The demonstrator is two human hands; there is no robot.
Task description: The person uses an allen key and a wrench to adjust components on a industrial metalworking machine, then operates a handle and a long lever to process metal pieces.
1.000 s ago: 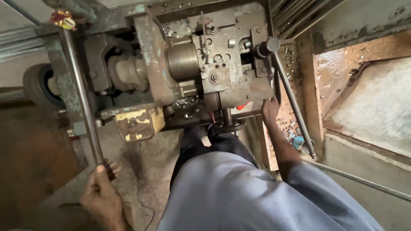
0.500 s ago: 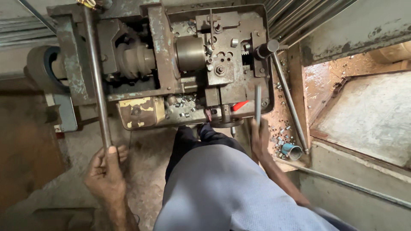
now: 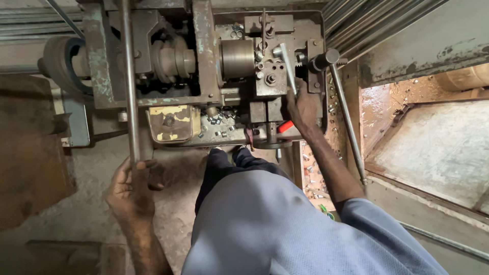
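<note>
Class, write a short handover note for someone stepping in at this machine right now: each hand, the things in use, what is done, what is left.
Left hand: gripped on the lower end of the long lever.
Right hand: holding a short metal rod against the machine's tool block.
Small metal parts lie loose on the machine bed; more sit in the tray beside the right arm.
Done: parts already made.
Left: cannot tell how many.

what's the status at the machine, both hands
Left hand gripping the long lever rod. Right hand holding a short metal bar on the machine. Small loose metal parts scattered nearby.
</note>
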